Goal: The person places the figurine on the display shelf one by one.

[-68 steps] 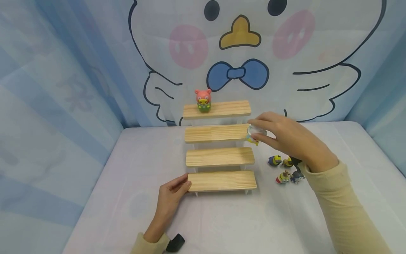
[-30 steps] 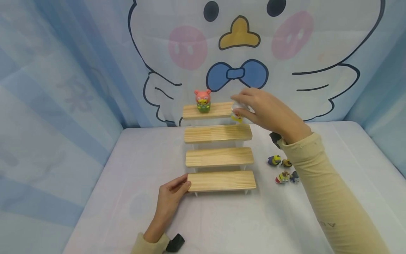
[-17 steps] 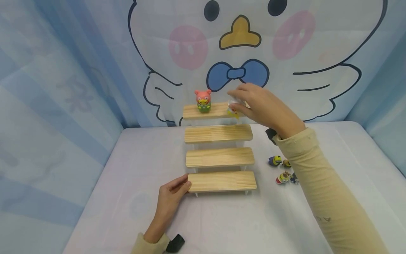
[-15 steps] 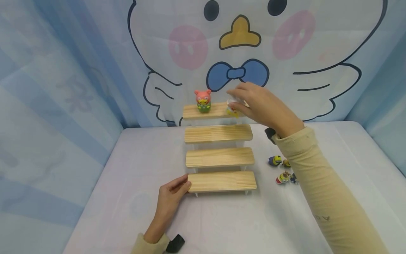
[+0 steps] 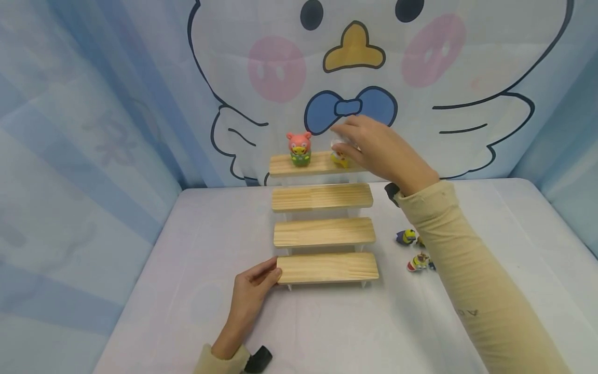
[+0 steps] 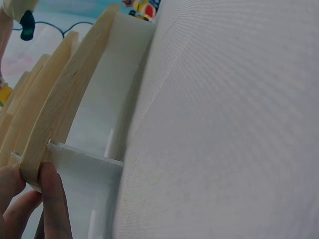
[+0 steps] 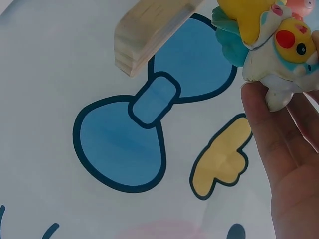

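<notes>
A stepped wooden display stand (image 5: 324, 232) with white supports stands upright on the table. My left hand (image 5: 249, 296) pinches the left end of its lowest board, thumb on top and fingers at the end; the left wrist view shows fingers (image 6: 54, 204) at that board end (image 6: 32, 164). My right hand (image 5: 385, 153) holds a white and yellow toy figurine (image 5: 339, 160) at the right part of the top board; its upper part is hidden. In the right wrist view the figurine (image 7: 284, 47) has a yellow face, red cheek and teal wing-like part. A pink figurine (image 5: 299, 149) with green lower body stands left of it.
Several small figurines (image 5: 406, 237) lie on the table to the right of the stand, partly hidden behind the right sleeve (image 5: 460, 259). A cloth backdrop (image 5: 348, 78) with a cartoon bird hangs right behind the stand.
My right hand has carried the figurine up and left, from the right end of the second-highest board to the top board, nearer the pink figurine. My left hand stays at the lowest board.
</notes>
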